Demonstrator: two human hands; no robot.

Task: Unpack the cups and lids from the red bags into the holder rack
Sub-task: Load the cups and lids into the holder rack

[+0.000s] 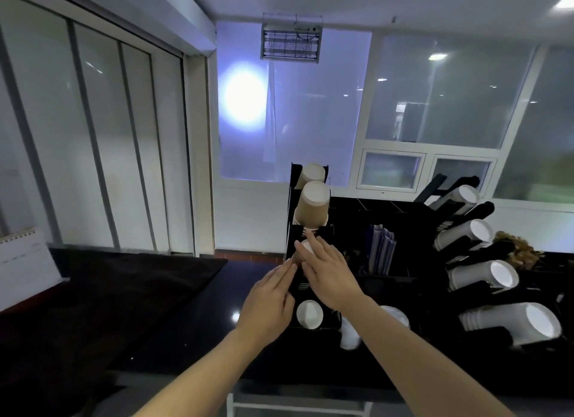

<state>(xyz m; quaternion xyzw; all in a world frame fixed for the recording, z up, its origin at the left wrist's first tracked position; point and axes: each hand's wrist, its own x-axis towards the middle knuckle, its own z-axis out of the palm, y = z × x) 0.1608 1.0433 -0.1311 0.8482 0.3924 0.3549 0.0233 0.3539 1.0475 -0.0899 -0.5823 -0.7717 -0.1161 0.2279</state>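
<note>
A black holder rack stands on the dark counter with brown paper cup stacks slanting out of its left column. A small brown cup stack sits in a lower slot. My right hand lies over this stack with straight fingers pressing its white end. My left hand touches the stack's side from the left with straight fingertips. Another white cup bottom shows in the slot below. No red bags are in view.
A second black rack at the right holds several white cup stacks. Dark straws or stirrers stand in a middle compartment. A white lid lies near my right forearm. A black cloth covers the counter's left side.
</note>
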